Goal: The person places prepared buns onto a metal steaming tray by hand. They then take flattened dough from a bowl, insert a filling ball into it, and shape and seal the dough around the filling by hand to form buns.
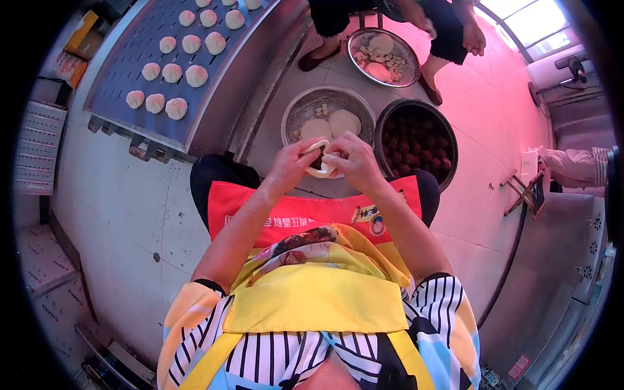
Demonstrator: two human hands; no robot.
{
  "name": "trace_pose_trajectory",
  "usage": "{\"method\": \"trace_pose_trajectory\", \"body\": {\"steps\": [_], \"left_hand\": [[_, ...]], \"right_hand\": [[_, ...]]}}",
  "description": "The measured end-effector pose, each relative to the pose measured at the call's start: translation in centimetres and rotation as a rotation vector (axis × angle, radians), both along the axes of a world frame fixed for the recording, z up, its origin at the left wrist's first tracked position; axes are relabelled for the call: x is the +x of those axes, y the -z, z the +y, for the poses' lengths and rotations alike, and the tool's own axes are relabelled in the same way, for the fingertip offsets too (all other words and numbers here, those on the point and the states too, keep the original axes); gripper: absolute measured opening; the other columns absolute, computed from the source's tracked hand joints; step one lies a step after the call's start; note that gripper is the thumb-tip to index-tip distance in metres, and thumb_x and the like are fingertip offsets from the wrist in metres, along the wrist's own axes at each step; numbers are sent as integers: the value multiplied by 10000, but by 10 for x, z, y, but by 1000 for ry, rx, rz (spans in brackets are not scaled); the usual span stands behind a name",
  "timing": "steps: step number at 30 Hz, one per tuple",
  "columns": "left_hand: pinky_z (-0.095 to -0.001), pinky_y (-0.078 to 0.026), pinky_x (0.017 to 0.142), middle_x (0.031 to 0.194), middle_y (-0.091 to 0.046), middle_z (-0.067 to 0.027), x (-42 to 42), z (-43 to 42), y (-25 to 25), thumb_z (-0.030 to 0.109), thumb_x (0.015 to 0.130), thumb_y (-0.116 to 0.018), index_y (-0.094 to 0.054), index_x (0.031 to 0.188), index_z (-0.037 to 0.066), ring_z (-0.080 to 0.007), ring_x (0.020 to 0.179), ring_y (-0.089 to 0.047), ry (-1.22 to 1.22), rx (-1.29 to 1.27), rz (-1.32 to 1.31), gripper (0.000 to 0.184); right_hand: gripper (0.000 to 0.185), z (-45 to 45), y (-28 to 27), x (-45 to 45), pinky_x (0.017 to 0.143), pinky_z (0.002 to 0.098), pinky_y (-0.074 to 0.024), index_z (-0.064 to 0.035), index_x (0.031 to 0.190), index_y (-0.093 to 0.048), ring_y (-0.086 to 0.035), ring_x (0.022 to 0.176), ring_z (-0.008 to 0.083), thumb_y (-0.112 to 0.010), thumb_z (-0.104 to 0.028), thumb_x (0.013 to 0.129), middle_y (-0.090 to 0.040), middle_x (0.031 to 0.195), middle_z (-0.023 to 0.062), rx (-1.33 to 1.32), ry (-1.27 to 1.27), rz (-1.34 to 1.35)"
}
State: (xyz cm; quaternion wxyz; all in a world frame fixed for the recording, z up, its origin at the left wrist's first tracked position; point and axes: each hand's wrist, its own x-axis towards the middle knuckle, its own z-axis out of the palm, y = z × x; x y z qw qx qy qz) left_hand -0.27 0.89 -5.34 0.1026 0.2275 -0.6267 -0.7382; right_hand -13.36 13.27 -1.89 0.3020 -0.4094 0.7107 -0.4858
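Both my hands pinch the rim of a piece of white dough [318, 173] in front of my lap. My left hand [294, 164] grips its left edge with closed fingers. On the opposite edge, the fingers of my right hand [357, 162] are bent over the dough. Something dark shows inside the dough's opening, partly hidden by the fingers. Just beyond my hands is a metal bowl [294, 107] with flat dough rounds [344, 123] and small dough bits. To its right stands a black tub [444, 123] of dark round filling balls [416, 143].
At upper left, a perforated metal tray [123, 75] carries rows of shaped buns [176, 108]. Another person's hand [474, 39] hangs near a second metal bowl [409, 49] of dough pieces. A small stool [525, 195] stands at right.
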Motion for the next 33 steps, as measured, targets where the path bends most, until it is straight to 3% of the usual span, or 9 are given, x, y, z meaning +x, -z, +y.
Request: {"method": "trace_pose_trajectory", "body": {"steps": [5, 8, 11, 14, 17, 22, 28, 31, 33], "left_hand": [[-234, -444, 874, 1076, -630, -32, -4, -15, -4, 141, 945, -509, -585, 1192, 17, -75, 993, -552, 226, -4, -49, 287], [-304, -470, 884, 1119, -608, -46, -6, -15, 3, 143, 939, -512, -518, 1262, 27, -122, 1014, -567, 291, -77, -42, 343], [-401, -512, 860, 1158, -570, -75, -3, 11, -6, 146, 938, -502, -434, 1314, 44, -203, 1018, -589, -193, 756, 95, 396], [-465, -549, 812, 1175, -534, -106, -14, 28, 20, 152, 938, -496, -388, 1328, 79, -262, 1018, -598, -233, 802, 245, 411], [-434, -570, 790, 1162, -536, -117, -8, 21, -4, 134, 937, -489, -426, 1288, 80, -252, 1032, -593, -278, 755, 143, 360], [-423, -579, 781, 1161, -543, -101, -6, 15, -18, 147, 946, -458, -429, 1298, 71, -239, 1034, -595, -154, 669, 69, 361], [-381, -574, 770, 1197, -536, -88, 1, 0, -17, 199, 949, -463, -430, 1327, 89, -214, 1046, -589, 29, 547, 6, 396], [-375, -566, 774, 1200, -539, -91, 3, -2, -19, 287, 962, -454, -424, 1336, 96, -206, 1033, -596, 137, 514, -18, 421], [-376, -562, 779, 1196, -546, -89, 6, -5, -19, 372, 972, -419, -429, 1329, 97, -202, 1031, -598, 137, 572, -18, 451]], "right_hand": [[144, 5, 9, 3, 643, 319, -472, -12, 830, -629, -568, 694, 208, -686, -84, 720, -518, 795, 82, -79, -13, -65], [144, 7, 17, 0, 639, 312, -467, -10, 825, -628, -569, 699, 177, -692, -88, 723, -514, 785, 72, -89, -23, 28], [159, 3, 5, 1, 630, 303, -459, -12, 825, -629, -564, 701, 155, -705, -98, 714, -512, 788, 68, -41, 101, 86], [181, -3, 10, 4, 613, 296, -448, -16, 826, -633, -547, 681, 149, -719, -112, 700, -505, 794, 70, -64, 193, 3], [193, -2, 6, 6, 615, 284, -447, -19, 834, -635, -536, 673, 148, -726, -119, 696, -509, 820, 70, -82, 133, -121], [170, 3, 3, -3, 656, 279, -465, -28, 870, -645, -558, 729, 163, -710, -95, 727, -536, 881, 69, -146, -69, 176], [118, 1, 10, 1, 650, 298, -460, -33, 874, -641, -567, 750, 186, -673, -73, 768, -548, 868, 72, -286, -38, 46], [123, 5, 4, 0, 663, 294, -467, -27, 880, -641, -580, 748, 190, -668, -65, 766, -578, 845, 85, -133, -42, 250], [149, 3, 3, 2, 670, 300, -473, -27, 898, -646, -590, 739, 190, -669, -74, 759, -591, 820, 94, -51, 103, 42]]}}
